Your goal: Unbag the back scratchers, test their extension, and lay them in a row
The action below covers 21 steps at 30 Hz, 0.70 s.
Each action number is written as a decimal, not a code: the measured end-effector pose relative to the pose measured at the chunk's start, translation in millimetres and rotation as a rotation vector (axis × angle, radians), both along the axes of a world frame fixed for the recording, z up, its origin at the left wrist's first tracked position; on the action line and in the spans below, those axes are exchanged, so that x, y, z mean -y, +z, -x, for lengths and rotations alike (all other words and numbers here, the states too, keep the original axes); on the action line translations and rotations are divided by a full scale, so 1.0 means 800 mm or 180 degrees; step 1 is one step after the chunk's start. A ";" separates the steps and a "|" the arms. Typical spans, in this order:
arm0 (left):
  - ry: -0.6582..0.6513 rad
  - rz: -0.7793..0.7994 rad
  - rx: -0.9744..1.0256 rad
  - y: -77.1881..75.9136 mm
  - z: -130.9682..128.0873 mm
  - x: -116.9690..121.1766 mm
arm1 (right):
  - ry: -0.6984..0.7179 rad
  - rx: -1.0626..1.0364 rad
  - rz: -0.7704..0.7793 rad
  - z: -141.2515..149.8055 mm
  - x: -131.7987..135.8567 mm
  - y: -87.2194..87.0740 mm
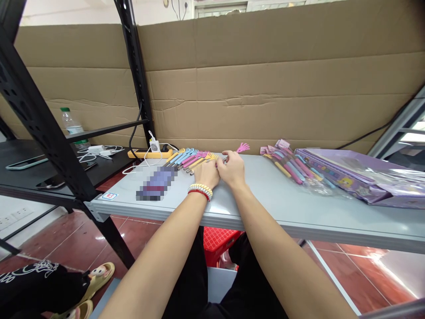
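Both my hands rest together on the grey table (285, 208). My left hand (207, 174), with beaded and red bracelets at the wrist, lies with fingers curled at the near end of a row of several small hand-shaped sticks (191, 157) in yellow, blue and pink. My right hand (232, 169) is closed on the stem of a pink hand-shaped stick (243, 147), whose little hand pokes out past my fingers to the right.
A clear bag of similar pink and yellow sticks (288, 166) and purple plastic packets (358, 177) lie at the right. A yellow power strip (149, 153) with chargers sits at the left rear. A black shelf (29, 170) holds phones and a water bottle (71, 126). Cardboard lines the back.
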State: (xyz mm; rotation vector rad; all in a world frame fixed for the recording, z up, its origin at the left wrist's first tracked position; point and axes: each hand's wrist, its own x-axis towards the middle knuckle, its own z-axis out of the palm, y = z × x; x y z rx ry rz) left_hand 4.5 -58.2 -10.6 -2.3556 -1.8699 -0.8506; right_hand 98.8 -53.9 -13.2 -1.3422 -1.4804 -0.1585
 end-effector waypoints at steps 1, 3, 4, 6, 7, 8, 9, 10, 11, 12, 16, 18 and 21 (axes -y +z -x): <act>-0.0002 -0.0003 0.0006 0.000 0.000 0.000 | -0.0011 -0.0015 0.0052 0.000 0.000 0.000; 0.0019 -0.0017 0.0013 0.000 0.000 0.000 | -0.0042 -0.0048 0.0170 0.000 0.001 0.002; 0.0047 -0.0026 0.0018 0.000 0.000 0.000 | -0.0066 -0.0080 0.0242 0.000 0.001 0.003; 0.0111 -0.0045 0.0029 0.000 -0.001 -0.001 | -0.0130 -0.0198 0.0424 0.000 0.002 0.005; 0.0134 -0.0058 0.0037 0.000 -0.002 -0.001 | -0.0166 -0.0293 0.0535 -0.001 0.002 0.005; 0.0140 -0.0070 0.0045 0.000 -0.002 -0.002 | -0.0204 -0.0412 0.0645 -0.002 0.001 0.006; 0.0119 -0.0083 0.0055 0.000 -0.003 -0.003 | -0.0246 -0.0553 0.0741 -0.003 0.000 0.006; 0.0069 -0.0093 0.0066 0.000 -0.004 -0.003 | -0.0281 -0.0710 0.0818 -0.004 -0.001 0.006; 0.0000 -0.0099 0.0077 0.000 -0.004 -0.004 | -0.0302 -0.0879 0.0867 -0.006 -0.003 0.006; -0.0073 -0.0104 0.0087 0.000 -0.005 -0.004 | -0.0310 -0.1053 0.0884 -0.007 -0.005 0.006; -0.0282 -0.0147 0.0123 0.001 -0.006 -0.005 | -0.0045 -0.2038 0.0781 -0.011 -0.017 0.005; -0.0366 -0.0165 0.0149 0.001 -0.006 -0.005 | 0.0274 -0.2759 0.0763 -0.011 -0.020 0.005; -0.0449 -0.0158 0.0193 0.000 -0.005 -0.006 | 0.0940 -0.3724 0.0793 -0.009 -0.018 0.010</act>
